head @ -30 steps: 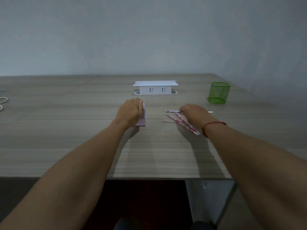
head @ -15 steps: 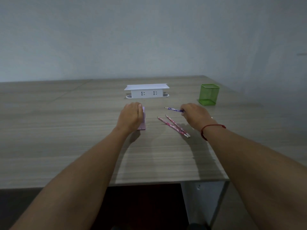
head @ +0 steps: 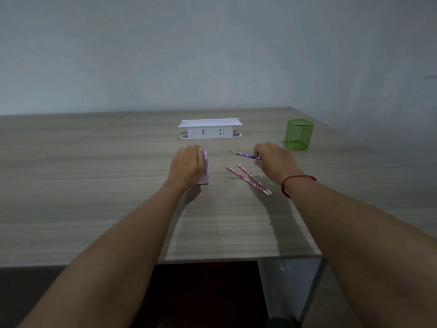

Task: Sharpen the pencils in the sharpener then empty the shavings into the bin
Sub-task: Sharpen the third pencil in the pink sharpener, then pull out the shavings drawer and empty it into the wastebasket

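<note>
The purple pencil [head: 246,155] is pinched in my right hand [head: 275,159], tip pointing left toward the pink sharpener [head: 205,171] on the table [head: 94,185]. My left hand [head: 188,166] curls its fingers over the sharpener. If that hold slackens, I judge the sharpener could skid and the tip miss.

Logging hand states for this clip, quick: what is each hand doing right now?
Left hand: closed, gripping the pink sharpener.
Right hand: closed, pinching the purple pencil, tip toward the sharpener.
</note>
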Action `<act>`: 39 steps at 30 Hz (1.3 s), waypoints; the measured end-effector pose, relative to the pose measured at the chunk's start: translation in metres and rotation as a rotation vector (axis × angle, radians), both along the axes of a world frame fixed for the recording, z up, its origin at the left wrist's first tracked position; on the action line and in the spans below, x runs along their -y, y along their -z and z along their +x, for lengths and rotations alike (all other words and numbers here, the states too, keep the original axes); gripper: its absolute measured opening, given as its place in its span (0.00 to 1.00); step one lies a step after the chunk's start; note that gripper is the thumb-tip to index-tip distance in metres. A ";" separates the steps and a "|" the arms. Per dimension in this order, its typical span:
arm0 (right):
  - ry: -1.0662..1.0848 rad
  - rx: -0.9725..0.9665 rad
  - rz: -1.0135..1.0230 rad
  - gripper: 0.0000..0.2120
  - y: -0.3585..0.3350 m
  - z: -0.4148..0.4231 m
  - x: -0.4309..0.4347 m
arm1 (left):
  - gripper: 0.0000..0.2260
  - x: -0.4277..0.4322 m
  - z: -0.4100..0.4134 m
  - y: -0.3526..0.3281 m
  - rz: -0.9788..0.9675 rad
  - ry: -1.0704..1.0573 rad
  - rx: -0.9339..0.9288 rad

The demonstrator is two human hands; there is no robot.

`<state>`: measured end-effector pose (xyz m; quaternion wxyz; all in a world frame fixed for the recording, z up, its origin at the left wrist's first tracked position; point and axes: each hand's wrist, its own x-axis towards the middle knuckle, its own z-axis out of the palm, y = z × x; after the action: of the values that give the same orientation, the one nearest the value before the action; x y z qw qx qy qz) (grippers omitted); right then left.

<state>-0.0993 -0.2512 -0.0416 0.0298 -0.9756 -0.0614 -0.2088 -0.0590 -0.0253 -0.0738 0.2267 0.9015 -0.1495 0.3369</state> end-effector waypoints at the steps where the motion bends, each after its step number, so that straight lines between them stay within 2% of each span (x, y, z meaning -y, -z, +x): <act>1: 0.002 -0.007 0.008 0.10 0.001 0.001 -0.001 | 0.20 0.000 0.001 0.001 0.000 0.001 0.000; 8: 0.073 -0.105 0.034 0.11 0.015 0.009 -0.005 | 0.21 -0.001 0.008 0.008 -0.037 -0.033 -0.011; 13: 0.140 -0.122 0.066 0.10 0.029 0.017 -0.006 | 0.15 -0.001 0.011 0.007 0.002 -0.066 0.011; 20: 0.172 -0.117 0.129 0.12 0.034 0.019 -0.010 | 0.20 -0.003 0.008 0.006 0.006 0.006 0.035; 24: 0.032 -0.034 0.238 0.17 0.024 0.019 -0.024 | 0.25 -0.005 0.005 0.004 0.005 0.051 0.007; 26: -0.086 -0.029 0.359 0.19 0.020 0.020 -0.037 | 0.26 -0.005 0.003 0.003 -0.015 0.080 -0.027; 29: -0.223 -0.201 0.598 0.28 0.016 0.018 -0.059 | 0.21 -0.007 -0.002 0.000 -0.037 0.116 -0.079; 32: -0.254 -0.379 0.734 0.39 0.022 0.016 -0.075 | 0.15 -0.009 -0.003 -0.002 -0.114 0.146 -0.127; 36: -0.241 -0.464 0.735 0.44 0.030 0.015 -0.088 | 0.13 -0.009 -0.004 -0.006 -0.138 0.106 -0.092; 39: -0.238 -0.453 0.707 0.44 0.031 0.015 -0.092 | 0.11 -0.014 -0.004 -0.006 -0.036 0.048 -0.019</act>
<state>-0.0839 -0.1589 -0.0728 0.3987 -0.9126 -0.0899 0.0070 -0.0629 -0.0112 -0.0678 0.2522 0.8967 -0.1629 0.3253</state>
